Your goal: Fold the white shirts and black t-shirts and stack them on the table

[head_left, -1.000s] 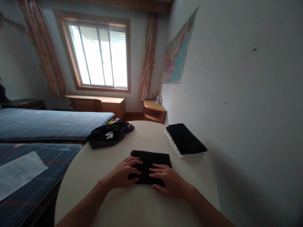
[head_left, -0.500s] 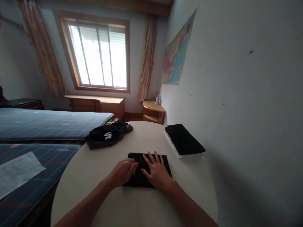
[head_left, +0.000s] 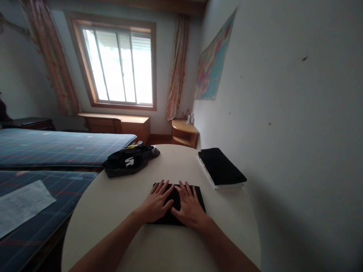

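Note:
A flat black rectangle (head_left: 176, 199), which looks like folded cloth, lies on the round cream table (head_left: 159, 249) in front of me. My left hand (head_left: 157, 204) rests palm down on its left half, fingers stretched out. On the right half my right hand (head_left: 187, 204) lies flat too, fingers spread. The thumbs nearly meet over the middle. Both hands press on the black piece without gripping it, and they hide much of its surface.
A black bag-like fabric item (head_left: 129, 161) with a white mark sits at the table's far left. Another folded black piece (head_left: 222, 166) lies on a white stack (head_left: 229, 186) at the right, near the wall. Plaid beds (head_left: 65, 147) stand left, one bearing a paper sheet (head_left: 25, 206).
My left hand has gone from curled fingers to lying flat and stretched on the black piece. My right hand stays spread, having shifted only slightly.

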Demonstrator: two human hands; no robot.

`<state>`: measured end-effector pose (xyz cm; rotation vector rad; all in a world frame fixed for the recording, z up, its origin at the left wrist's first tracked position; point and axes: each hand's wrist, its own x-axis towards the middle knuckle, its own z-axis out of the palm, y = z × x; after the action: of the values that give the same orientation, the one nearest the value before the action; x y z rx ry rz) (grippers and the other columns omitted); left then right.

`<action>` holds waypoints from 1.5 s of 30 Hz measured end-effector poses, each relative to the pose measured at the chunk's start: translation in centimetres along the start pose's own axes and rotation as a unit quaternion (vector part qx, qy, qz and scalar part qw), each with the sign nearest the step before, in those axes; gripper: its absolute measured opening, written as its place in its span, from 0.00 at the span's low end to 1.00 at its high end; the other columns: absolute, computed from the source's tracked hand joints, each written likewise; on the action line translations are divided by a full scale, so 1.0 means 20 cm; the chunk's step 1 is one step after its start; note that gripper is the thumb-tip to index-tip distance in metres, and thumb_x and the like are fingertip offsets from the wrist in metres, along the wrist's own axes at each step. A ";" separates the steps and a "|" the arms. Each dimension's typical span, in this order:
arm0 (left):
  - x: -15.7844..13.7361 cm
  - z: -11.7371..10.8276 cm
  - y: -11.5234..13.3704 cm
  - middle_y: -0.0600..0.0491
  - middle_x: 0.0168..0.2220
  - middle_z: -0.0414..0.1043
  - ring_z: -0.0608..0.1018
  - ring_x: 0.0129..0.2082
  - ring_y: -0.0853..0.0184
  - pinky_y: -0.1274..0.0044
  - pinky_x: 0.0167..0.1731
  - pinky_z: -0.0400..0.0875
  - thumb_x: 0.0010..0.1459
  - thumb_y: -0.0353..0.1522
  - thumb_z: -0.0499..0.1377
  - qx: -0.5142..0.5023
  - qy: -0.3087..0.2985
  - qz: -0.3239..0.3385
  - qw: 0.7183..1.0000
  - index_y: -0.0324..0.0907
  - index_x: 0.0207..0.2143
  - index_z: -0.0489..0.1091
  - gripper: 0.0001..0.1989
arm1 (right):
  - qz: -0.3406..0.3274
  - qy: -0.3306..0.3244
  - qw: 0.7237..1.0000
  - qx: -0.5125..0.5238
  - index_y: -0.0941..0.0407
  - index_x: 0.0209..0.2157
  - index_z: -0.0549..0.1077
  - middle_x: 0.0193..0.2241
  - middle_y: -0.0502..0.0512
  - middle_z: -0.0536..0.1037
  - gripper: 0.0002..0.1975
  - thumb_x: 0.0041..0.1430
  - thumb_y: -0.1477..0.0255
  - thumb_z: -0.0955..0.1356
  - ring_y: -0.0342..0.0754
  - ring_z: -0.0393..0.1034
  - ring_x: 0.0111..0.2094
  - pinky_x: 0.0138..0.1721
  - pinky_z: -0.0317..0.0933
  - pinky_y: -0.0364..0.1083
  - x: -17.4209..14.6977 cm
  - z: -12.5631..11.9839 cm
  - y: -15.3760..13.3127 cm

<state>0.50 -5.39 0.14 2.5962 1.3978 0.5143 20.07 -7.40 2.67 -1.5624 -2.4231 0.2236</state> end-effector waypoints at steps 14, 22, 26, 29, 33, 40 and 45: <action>0.02 -0.07 -0.17 0.45 0.52 0.72 0.70 0.55 0.55 0.61 0.58 0.61 0.62 0.37 0.55 -0.071 0.111 -0.090 0.987 0.41 0.56 0.68 0.21 | 0.073 0.056 0.993 0.077 0.51 0.53 0.73 0.53 0.58 0.75 0.22 0.65 0.55 0.60 0.56 0.65 0.56 0.57 0.50 0.58 -0.01 -0.13 0.03; 0.03 -0.09 -0.07 0.49 0.52 0.70 0.74 0.49 0.62 0.67 0.52 0.69 0.57 0.30 0.56 -0.260 0.120 -0.041 0.957 0.45 0.54 0.65 0.21 | 0.033 0.027 0.994 0.098 0.54 0.44 0.78 0.42 0.58 0.78 0.20 0.60 0.56 0.66 0.53 0.71 0.46 0.48 0.61 0.48 -0.01 -0.16 0.12; 0.03 -0.11 -0.02 0.50 0.51 0.71 0.76 0.46 0.62 0.69 0.47 0.72 0.57 0.33 0.58 -0.384 0.128 -0.052 0.913 0.46 0.53 0.65 0.21 | 0.022 0.018 0.989 0.147 0.54 0.49 0.75 0.43 0.57 0.78 0.20 0.58 0.59 0.68 0.53 0.72 0.46 0.47 0.62 0.48 -0.02 -0.18 0.11; 0.03 -0.13 0.00 0.51 0.49 0.72 0.77 0.45 0.62 0.70 0.45 0.73 0.54 0.35 0.62 -0.454 0.119 -0.054 0.881 0.45 0.52 0.65 0.22 | 0.004 -0.022 0.981 0.194 0.53 0.53 0.72 0.43 0.56 0.80 0.24 0.57 0.59 0.68 0.53 0.74 0.44 0.46 0.63 0.48 -0.04 -0.22 0.11; 0.04 -0.14 0.02 0.50 0.48 0.72 0.78 0.44 0.61 0.70 0.45 0.73 0.51 0.36 0.65 -0.497 0.112 -0.061 0.859 0.44 0.50 0.66 0.24 | -0.033 -0.068 0.963 0.257 0.55 0.43 0.75 0.40 0.54 0.80 0.17 0.61 0.58 0.66 0.50 0.74 0.40 0.42 0.64 0.46 -0.07 -0.28 0.10; 0.03 -0.12 0.02 0.47 0.53 0.71 0.79 0.44 0.62 0.70 0.43 0.74 0.59 0.43 0.58 -0.389 0.082 -0.082 0.914 0.46 0.58 0.60 0.26 | -0.018 -0.015 0.968 0.251 0.55 0.41 0.74 0.37 0.54 0.80 0.13 0.62 0.61 0.65 0.51 0.74 0.38 0.40 0.63 0.46 -0.06 -0.26 0.12; 0.03 -0.08 0.01 0.50 0.42 0.78 0.79 0.41 0.59 0.68 0.44 0.71 0.65 0.40 0.51 -0.226 0.105 -0.125 0.960 0.47 0.53 0.65 0.16 | 0.031 0.031 0.966 0.254 0.54 0.43 0.71 0.39 0.55 0.80 0.15 0.64 0.58 0.64 0.52 0.75 0.41 0.44 0.64 0.48 -0.05 -0.24 0.15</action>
<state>0.30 -5.06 1.87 2.0187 1.4358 0.9622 24.40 -7.04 6.28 -1.3803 -2.0471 0.7300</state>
